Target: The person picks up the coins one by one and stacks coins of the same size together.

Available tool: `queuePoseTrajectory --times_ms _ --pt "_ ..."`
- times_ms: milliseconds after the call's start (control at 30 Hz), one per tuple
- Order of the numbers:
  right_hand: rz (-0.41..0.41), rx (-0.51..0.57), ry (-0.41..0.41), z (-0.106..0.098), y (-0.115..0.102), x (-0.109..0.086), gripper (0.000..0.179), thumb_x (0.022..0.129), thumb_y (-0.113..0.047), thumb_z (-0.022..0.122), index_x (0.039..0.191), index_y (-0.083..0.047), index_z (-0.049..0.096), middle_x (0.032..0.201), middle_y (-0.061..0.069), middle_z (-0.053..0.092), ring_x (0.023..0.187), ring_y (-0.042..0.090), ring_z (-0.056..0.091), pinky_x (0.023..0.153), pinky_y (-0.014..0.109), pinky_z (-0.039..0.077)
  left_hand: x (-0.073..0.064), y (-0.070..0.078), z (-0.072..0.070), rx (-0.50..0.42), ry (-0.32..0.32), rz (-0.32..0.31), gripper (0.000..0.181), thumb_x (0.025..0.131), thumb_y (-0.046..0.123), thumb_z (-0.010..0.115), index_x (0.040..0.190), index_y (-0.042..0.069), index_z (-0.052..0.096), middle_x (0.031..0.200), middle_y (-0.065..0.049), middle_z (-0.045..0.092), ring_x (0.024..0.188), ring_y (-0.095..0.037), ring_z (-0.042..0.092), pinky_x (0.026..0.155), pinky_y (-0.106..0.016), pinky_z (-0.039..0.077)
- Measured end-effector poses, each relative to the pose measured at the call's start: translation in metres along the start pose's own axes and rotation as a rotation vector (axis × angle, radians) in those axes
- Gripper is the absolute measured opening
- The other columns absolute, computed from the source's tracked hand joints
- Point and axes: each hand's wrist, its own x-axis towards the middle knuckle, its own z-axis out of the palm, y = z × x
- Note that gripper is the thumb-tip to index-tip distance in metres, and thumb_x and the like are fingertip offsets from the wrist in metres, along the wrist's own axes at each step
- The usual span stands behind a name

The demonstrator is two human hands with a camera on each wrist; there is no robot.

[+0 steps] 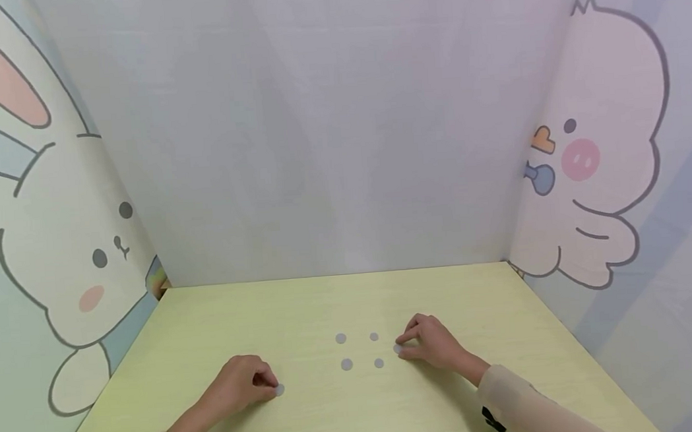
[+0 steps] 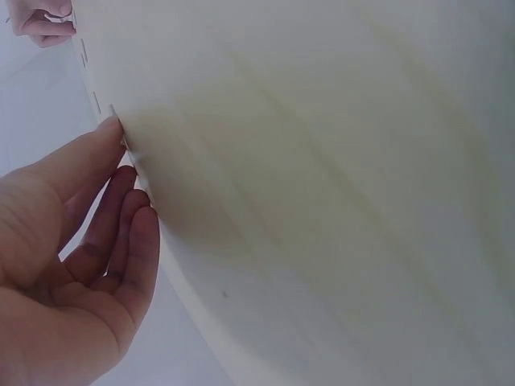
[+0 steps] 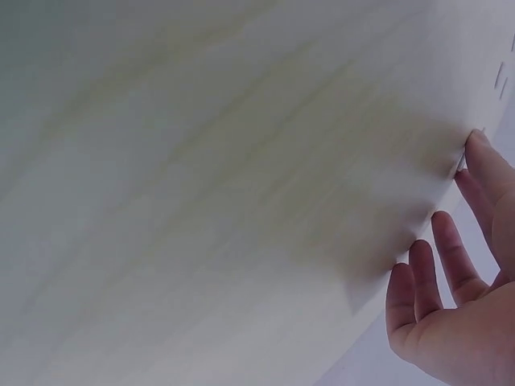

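Note:
My left hand (image 1: 240,385) is at the left of the table, its thumb and index finger pinching a small silver-grey coin (image 1: 280,390) at the tabletop. In the left wrist view the coin (image 2: 113,112) shows as a thin edge by the thumb tip. Over on the right, my right hand (image 1: 432,343) pinches another coin (image 1: 398,349) between thumb and index finger, while its other fingers touch the table in the right wrist view. Between the hands several coins lie flat and apart: two larger ones, an upper (image 1: 341,338) and a lower (image 1: 346,364), and two smaller ones, an upper (image 1: 374,337) and a lower (image 1: 379,363).
The pale yellow table (image 1: 257,314) reaches back to a plain light curtain (image 1: 330,144). A cloth with a rabbit drawing (image 1: 76,272) hangs along the left edge, and one with a chick drawing (image 1: 607,107) along the right.

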Motion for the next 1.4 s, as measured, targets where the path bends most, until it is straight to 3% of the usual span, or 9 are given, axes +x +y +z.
queuePoseTrajectory --times_ms 1400 --pt "-0.053 -0.018 -0.006 -0.0013 0.0012 0.0019 0.014 0.088 -0.025 0.090 0.100 -0.018 0.087 0.095 -0.012 0.067 0.090 0.010 0.059 0.082 0.033 0.049 -0.0004 0.0036 -0.0009 -0.003 0.006 -0.002 0.013 0.084 0.019 0.092 0.085 0.023 0.080 0.082 0.015 0.067 0.074 0.002 0.054 0.066 -0.024 0.047"
